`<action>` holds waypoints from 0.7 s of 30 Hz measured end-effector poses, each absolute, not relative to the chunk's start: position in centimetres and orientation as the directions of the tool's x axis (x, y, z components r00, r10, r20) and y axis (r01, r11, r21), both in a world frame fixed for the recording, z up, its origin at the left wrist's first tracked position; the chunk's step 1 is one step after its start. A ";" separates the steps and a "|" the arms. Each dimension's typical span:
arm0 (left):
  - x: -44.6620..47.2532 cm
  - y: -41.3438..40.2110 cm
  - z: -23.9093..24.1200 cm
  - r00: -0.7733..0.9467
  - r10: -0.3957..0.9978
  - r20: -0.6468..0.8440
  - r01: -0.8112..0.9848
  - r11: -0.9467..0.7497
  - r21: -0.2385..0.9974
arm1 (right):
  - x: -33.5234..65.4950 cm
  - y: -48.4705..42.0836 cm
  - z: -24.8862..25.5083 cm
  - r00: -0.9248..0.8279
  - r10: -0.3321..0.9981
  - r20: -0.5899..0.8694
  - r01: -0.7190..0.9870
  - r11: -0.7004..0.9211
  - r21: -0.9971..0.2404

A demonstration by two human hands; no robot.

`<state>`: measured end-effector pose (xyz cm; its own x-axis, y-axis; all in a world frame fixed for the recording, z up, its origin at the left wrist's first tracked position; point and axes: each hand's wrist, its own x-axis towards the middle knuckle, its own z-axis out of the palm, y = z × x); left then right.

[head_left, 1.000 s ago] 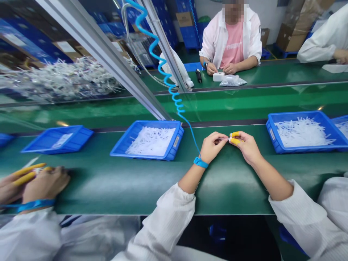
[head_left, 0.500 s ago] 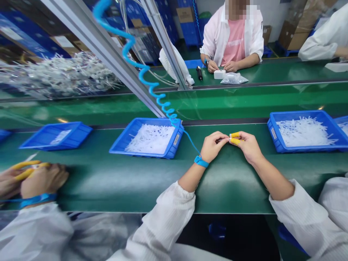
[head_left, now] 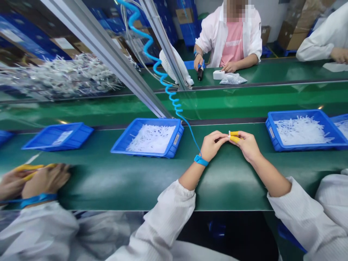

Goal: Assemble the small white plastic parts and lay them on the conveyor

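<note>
Over the green work surface [head_left: 168, 185], my left hand [head_left: 212, 146] and my right hand [head_left: 248, 145] meet fingertip to fingertip. Yellow covers [head_left: 235, 139] wrap the thumb and forefinger of my right hand, which pinch a small white piece [head_left: 229, 135]. My left fingers are pressed together on its other side. Fingertips hide most of the piece, so its kind cannot be made out. Round my left wrist is a blue strap [head_left: 201, 161], joined to a coiled blue cord [head_left: 174, 99].
Blue trays of white strips stand along the back edge, one tray [head_left: 178, 139] to the left and another [head_left: 272, 139] to the right. A co-worker's hands [head_left: 45, 179] work at far left. Slanting metal posts [head_left: 108, 54] rise behind. Another person sits opposite.
My hands stay together in nearly the same place, with slightly more of the white piece showing. The coiled cord has swung right. The person opposite has taken hold of a black tool.
</note>
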<state>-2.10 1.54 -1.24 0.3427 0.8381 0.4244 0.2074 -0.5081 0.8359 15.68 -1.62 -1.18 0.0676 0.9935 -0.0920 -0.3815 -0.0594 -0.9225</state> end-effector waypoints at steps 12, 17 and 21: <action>-1.8 1.2 -1.4 0.292 0.912 0.287 0.291 -0.371 0.882 | 15.5 -1.5 -1.6 0.097 0.992 -0.080 -0.341 -0.042 -0.939; -1.9 1.3 -1.4 0.299 0.897 0.325 0.328 -0.417 0.848 | 15.5 -1.3 -1.9 0.107 0.992 -0.072 -0.281 -0.039 -0.959; -2.0 1.5 -1.2 0.325 0.901 0.286 0.262 -0.376 0.889 | 15.5 -1.2 -2.0 0.105 0.992 -0.073 -0.326 -0.035 -0.945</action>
<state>-2.02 1.45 -1.24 0.3254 0.9014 0.2857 0.2625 -0.3764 0.8885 15.53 -1.17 -2.03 0.1047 0.9918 -0.0734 -0.3264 -0.0354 -0.9446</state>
